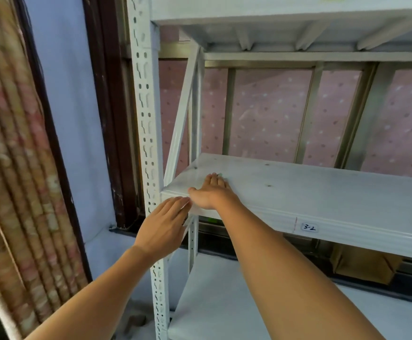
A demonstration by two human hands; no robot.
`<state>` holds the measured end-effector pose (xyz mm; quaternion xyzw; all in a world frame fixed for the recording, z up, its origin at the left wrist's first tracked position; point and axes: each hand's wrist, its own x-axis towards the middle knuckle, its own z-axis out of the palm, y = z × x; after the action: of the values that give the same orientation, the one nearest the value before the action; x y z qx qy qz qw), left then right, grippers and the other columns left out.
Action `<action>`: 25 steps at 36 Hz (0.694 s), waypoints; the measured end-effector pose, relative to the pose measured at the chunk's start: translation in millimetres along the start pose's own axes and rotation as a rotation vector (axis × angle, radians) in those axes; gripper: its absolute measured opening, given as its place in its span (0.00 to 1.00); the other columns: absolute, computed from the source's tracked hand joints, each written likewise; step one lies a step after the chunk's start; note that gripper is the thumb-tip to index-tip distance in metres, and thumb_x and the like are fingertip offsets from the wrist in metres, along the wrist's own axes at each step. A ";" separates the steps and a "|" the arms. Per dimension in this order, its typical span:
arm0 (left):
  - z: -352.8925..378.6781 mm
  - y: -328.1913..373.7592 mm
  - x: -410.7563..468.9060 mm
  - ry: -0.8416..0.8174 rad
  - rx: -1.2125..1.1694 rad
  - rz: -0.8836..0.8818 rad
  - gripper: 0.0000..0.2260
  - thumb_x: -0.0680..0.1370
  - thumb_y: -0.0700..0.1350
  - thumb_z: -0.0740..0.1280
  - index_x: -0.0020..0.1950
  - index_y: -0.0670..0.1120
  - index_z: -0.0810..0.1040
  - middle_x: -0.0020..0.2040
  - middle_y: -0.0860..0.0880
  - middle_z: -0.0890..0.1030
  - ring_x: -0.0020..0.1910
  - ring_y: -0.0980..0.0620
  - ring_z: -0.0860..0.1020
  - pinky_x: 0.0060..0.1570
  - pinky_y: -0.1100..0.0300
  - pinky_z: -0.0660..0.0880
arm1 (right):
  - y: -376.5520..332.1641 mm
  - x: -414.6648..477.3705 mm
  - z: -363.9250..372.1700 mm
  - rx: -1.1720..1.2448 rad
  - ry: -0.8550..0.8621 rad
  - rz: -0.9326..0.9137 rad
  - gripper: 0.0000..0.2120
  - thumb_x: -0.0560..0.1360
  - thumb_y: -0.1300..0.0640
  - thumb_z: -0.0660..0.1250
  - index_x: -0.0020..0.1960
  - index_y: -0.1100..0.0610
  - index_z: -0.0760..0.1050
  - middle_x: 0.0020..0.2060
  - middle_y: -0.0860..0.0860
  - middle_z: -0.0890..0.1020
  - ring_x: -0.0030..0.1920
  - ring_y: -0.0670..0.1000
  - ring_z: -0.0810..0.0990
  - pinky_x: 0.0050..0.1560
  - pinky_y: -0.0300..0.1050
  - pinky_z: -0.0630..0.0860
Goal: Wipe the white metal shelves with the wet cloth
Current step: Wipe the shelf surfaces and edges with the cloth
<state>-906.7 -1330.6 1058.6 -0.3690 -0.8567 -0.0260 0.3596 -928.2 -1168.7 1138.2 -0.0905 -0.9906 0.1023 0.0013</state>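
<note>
The white metal shelf (322,192) runs from the slotted front post (148,133) to the right edge of view. My right hand (211,192) lies flat, palm down, on the shelf's front left corner. A tiny pale-green bit (221,174) shows past its fingertips; whether a cloth lies under the palm is hidden. My left hand (162,227) is lower, its straight fingers touching the shelf's front lip beside the post, with nothing in it. A label reading "3-2" (309,227) is stuck on the front lip.
An upper shelf (286,15) hangs overhead and a lower shelf (224,303) sits below. A diagonal brace (181,119) crosses the left end. A folded patterned curtain (16,168) hangs at the left. A cardboard box (364,266) stands behind the lower shelf.
</note>
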 end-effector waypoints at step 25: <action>28.8 -38.0 -18.3 0.007 0.066 0.176 0.26 0.74 0.41 0.59 0.73 0.41 0.73 0.74 0.43 0.70 0.75 0.46 0.67 0.76 0.48 0.61 | -95.3 17.6 -6.8 0.258 -0.106 -0.172 0.22 0.80 0.54 0.55 0.73 0.55 0.69 0.71 0.54 0.74 0.66 0.60 0.75 0.66 0.57 0.72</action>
<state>-940.1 -1360.4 1034.1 -0.4309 -0.8200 0.0329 0.3753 -962.4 -1255.9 1164.0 0.0009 -0.9720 0.2328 -0.0307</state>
